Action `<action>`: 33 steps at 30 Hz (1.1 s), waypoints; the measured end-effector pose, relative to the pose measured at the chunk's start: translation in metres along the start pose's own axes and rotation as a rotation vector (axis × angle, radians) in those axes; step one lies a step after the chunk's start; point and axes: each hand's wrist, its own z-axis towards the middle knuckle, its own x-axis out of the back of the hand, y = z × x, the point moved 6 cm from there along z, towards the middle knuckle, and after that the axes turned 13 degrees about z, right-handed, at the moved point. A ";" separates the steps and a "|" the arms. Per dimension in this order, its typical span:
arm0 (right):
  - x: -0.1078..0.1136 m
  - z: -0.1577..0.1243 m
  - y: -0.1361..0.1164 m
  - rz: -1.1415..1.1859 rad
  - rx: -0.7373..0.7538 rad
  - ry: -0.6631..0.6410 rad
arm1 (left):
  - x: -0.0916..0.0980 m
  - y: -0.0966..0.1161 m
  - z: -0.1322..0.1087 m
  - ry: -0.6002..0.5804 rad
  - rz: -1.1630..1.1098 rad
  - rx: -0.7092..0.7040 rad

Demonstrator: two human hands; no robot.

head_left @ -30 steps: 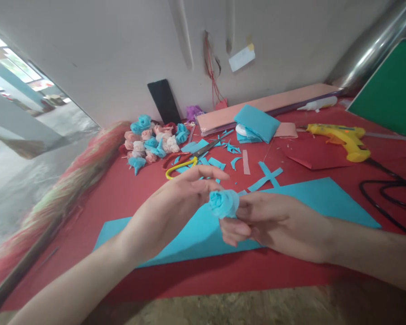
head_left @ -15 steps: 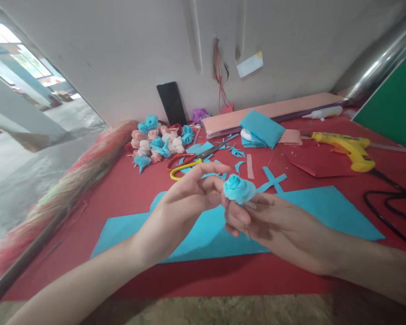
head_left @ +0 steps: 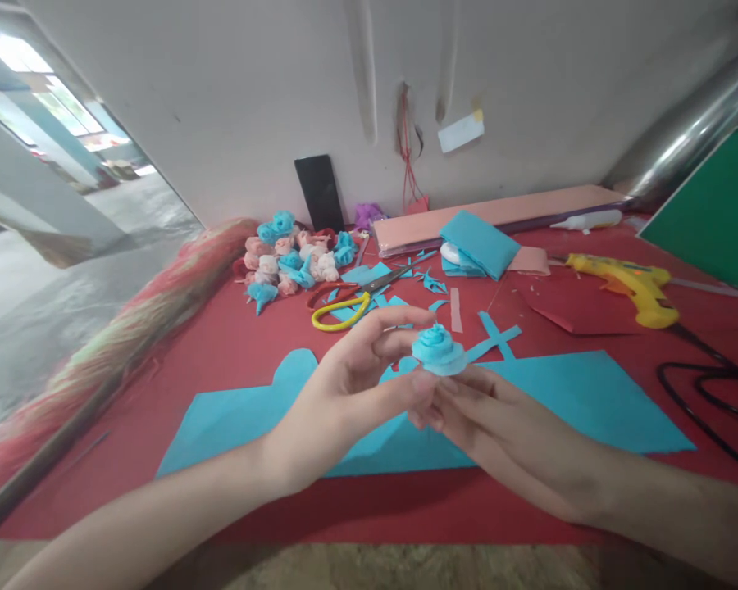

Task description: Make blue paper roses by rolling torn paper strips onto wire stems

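Observation:
A blue crepe paper rose (head_left: 438,348) with a coiled centre is held upright above the table. My right hand (head_left: 510,426) pinches it from below, its fingertips closed at the flower's base. From the other side my left hand (head_left: 350,393) has its thumb pressed at the base, with its fingers curled behind the petals. What lies between the fingertips is hidden. Under both hands a long sheet of blue crepe paper (head_left: 221,426) lies flat, with a rounded blue piece (head_left: 296,373) by its upper edge.
Finished paper roses (head_left: 289,260) are heaped at the back left, before a black phone (head_left: 318,192) leaning on the wall. Scissors (head_left: 350,307) lie among blue scraps (head_left: 495,336). A yellow glue gun (head_left: 630,283) with a black cord (head_left: 701,393) rests at right. A broom (head_left: 98,344) lies along the left side.
My left thumb has moved in to the flower's base. The flower has turned slightly, and its outer petal sits lower and flatter. The view has shifted a little.

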 end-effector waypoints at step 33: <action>0.001 -0.004 0.005 -0.127 -0.023 -0.036 | -0.007 -0.002 -0.006 -0.040 0.113 -0.021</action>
